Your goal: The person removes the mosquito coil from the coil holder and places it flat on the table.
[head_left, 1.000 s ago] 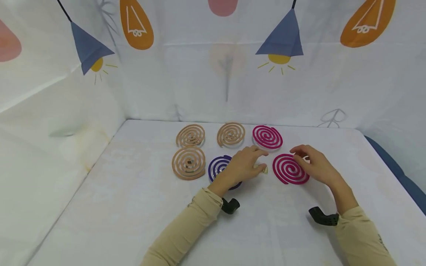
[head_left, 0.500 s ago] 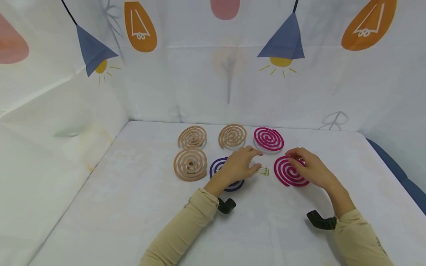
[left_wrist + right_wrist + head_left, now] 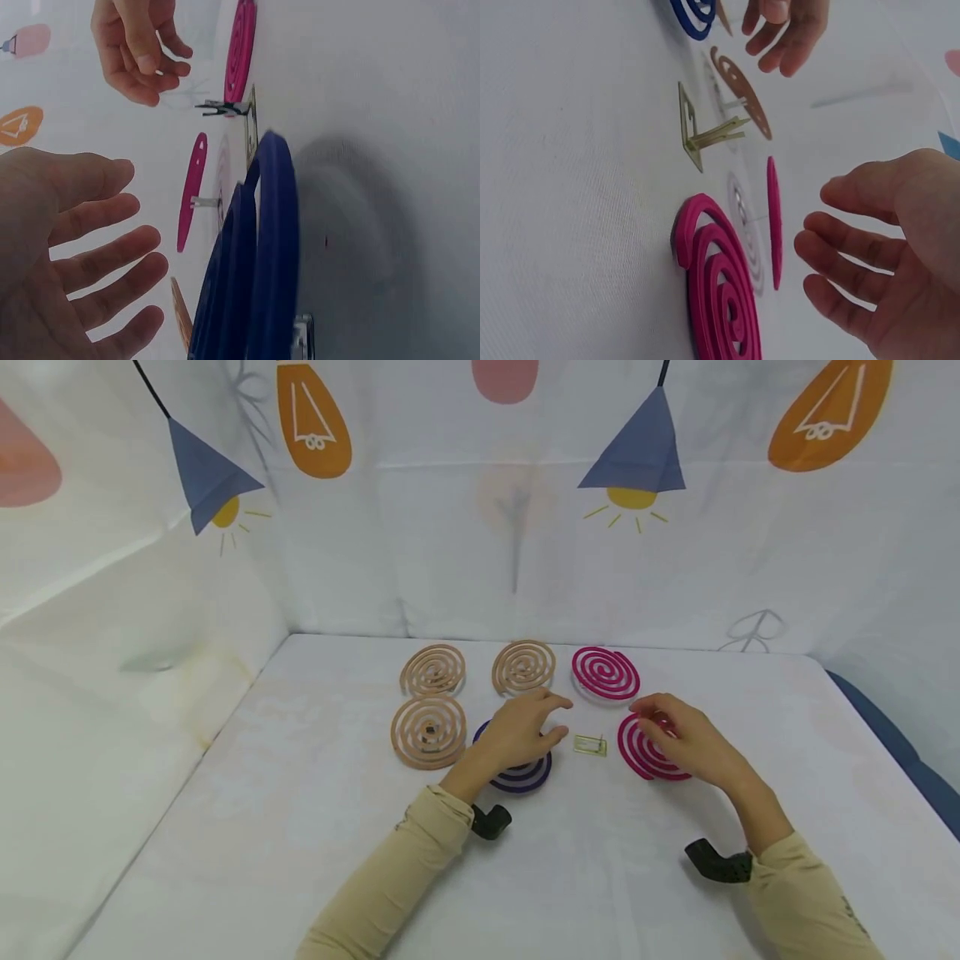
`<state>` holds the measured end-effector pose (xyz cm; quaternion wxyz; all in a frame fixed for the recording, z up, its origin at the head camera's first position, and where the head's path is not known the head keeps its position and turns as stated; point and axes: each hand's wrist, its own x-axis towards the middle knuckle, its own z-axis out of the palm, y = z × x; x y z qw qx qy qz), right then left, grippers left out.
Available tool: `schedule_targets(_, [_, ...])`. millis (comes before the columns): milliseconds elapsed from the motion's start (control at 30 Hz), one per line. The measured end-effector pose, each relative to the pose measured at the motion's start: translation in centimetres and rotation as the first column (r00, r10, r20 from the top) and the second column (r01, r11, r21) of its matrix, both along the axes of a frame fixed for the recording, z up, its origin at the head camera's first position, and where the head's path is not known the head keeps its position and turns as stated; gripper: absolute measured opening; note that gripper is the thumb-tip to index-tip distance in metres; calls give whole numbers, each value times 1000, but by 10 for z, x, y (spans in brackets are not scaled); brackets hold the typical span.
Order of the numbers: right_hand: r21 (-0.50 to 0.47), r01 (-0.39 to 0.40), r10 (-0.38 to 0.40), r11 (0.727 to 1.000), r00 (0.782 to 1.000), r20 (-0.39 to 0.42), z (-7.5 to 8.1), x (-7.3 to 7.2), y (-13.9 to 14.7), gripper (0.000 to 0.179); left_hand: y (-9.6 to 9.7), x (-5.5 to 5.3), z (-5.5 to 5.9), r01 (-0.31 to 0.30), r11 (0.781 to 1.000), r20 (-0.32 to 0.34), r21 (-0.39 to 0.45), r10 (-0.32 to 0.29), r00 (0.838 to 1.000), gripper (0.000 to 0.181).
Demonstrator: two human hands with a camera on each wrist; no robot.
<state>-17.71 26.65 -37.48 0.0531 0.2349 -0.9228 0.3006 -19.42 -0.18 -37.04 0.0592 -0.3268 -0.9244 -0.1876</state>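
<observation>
My left hand (image 3: 517, 731) is held above a dark blue mosquito coil (image 3: 531, 779), its fingers apart and holding nothing. In the left wrist view that blue coil (image 3: 274, 247) stands raised off the table. My right hand (image 3: 688, 742) hovers over a pink mosquito coil (image 3: 637, 758) and partly hides it; its fingers are loosely bent with nothing in them. This pink coil (image 3: 718, 292) lies low on the table in the right wrist view. Between the hands sits a small metal coil stand (image 3: 590, 745), its prongs (image 3: 718, 133) pointing up and bearing no coil.
Behind the hands are a second pink coil (image 3: 606, 673) and a tan coil (image 3: 523, 667), both raised on stands. Two more tan coils, one at the back (image 3: 432, 669) and one in front of it (image 3: 428, 732), are at the left. A white cloth wall rises behind the white table (image 3: 247, 827).
My left hand has moved left, away from the metal stand, which now shows fully. My right hand has shifted a little left over the near pink coil. The coils stay in place.
</observation>
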Motion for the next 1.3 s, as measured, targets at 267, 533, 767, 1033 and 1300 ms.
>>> schedule_targets(267, [12,-23,23,1000,1000,-2,-2,1,-8,28,-9,-1,-2,6,1000,16,31,-7,1000,38])
schedule_targets(533, [13,-74,75,997,997,-35,-4,1,-13,26,-19,-3,-3,-8,1000,35,4,8,999,39])
schedule_targets(767, [14,-78,78,997,996,-44,-2,4,-18,24,-30,-5,-2,-22,1000,39,-2,22,999,40])
schedule_targets(1033, [16,-83,83,996,996,-25,-5,7,-26,23,-41,-8,4,-2,1000,93,8,1,996,44])
schedule_targets(1300, [17,-104,105,994,994,-36,-7,8,-35,24,-56,-12,8,-6,1000,134,22,3,991,46])
